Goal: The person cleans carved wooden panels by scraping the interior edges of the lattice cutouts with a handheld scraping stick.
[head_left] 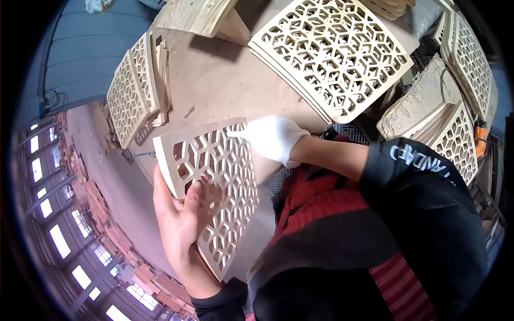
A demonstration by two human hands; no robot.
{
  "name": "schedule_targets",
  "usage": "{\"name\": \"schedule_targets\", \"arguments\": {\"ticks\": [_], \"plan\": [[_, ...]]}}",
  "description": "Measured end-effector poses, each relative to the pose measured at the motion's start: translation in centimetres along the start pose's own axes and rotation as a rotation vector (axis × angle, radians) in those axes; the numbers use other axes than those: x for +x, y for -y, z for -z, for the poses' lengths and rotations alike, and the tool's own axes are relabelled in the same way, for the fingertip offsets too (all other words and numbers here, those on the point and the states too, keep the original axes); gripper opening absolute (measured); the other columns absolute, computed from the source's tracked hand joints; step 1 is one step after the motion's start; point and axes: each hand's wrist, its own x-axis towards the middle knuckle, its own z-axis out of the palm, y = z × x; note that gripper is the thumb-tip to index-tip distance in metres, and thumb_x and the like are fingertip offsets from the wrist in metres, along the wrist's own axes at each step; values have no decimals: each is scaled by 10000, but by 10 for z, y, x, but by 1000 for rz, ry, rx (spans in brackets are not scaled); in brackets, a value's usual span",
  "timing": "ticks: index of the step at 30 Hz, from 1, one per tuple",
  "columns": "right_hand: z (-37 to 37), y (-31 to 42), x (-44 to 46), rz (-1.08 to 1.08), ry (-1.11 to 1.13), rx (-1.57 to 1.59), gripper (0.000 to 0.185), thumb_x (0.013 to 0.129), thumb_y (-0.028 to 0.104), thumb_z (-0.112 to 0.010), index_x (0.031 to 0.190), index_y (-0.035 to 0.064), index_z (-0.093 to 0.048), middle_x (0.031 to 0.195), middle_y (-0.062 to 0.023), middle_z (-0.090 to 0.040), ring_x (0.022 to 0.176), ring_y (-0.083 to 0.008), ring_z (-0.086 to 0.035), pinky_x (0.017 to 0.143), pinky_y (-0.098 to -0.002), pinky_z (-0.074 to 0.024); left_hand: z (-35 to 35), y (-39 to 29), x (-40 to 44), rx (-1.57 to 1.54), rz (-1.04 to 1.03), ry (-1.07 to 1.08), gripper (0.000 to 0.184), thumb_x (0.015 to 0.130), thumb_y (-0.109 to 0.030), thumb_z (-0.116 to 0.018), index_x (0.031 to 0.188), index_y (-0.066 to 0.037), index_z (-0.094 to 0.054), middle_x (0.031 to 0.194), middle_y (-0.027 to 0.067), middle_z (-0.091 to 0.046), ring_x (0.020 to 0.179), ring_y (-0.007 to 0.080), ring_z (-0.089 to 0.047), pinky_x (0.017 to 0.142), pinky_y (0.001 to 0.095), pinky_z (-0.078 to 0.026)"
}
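Observation:
A pale wooden lattice panel [227, 184] with cut-out geometric holes is held up, tilted, in front of me. My left hand [179, 219], bare, grips its left edge, with the thumb on the near face and the other fingers behind. My right hand [276, 140] wears a white glove and is at the panel's upper right edge. One gloved finger reaches over the face; the rest look curled in. Whether something small is inside that hand is hidden.
A stack of lattice panels [332, 59] lies on the brown work surface [230, 80]. More panels lean at the left [131, 91] and right [468, 61]. A plank piece [195, 16] stands at the back. An orange-handled tool [481, 138] is at the far right.

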Motion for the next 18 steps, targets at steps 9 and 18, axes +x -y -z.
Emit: {"name": "schedule_targets", "arguments": {"ticks": [9, 18], "plan": [[-9, 9, 16, -92, 27, 92, 272, 943, 230, -446, 1005, 68, -655, 947, -154, -678, 817, -354, -645, 724, -440, -519, 2, -4, 2, -64, 40, 1, 568, 892, 114, -498, 1414, -35, -331, 1150, 117, -567, 926, 177, -628, 753, 271, -531], [18, -48, -47, -190, 184, -147, 169, 884, 136, -508, 899, 34, -642, 714, -142, -618, 633, -333, -607, 610, -426, -492, 34, 26, 21, -62, 20, 52, 610, 856, 72, -560, 1416, -34, -340, 1146, 139, -619, 887, 210, -658, 673, 314, -552]]}}
